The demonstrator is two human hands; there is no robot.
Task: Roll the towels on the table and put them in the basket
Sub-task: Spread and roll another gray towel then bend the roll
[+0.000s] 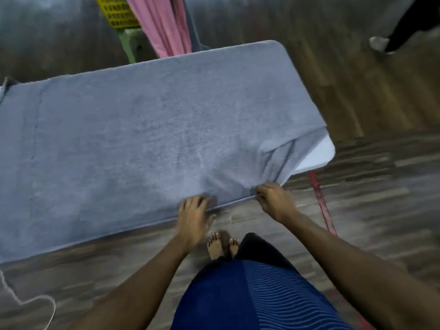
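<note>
A large grey towel lies spread flat over nearly the whole white table, of which only the near right corner shows. My right hand pinches the towel's near edge close to that corner, and the cloth wrinkles toward it. My left hand rests on the same near edge a little to the left, fingers spread and blurred. A yellow basket stands beyond the table's far side on a green stool. A pink towel hangs beside the basket.
Wooden floor surrounds the table. A red strap runs along the floor at the right of my feet. A white cord lies at the lower left. Another person's leg and shoe are at the upper right.
</note>
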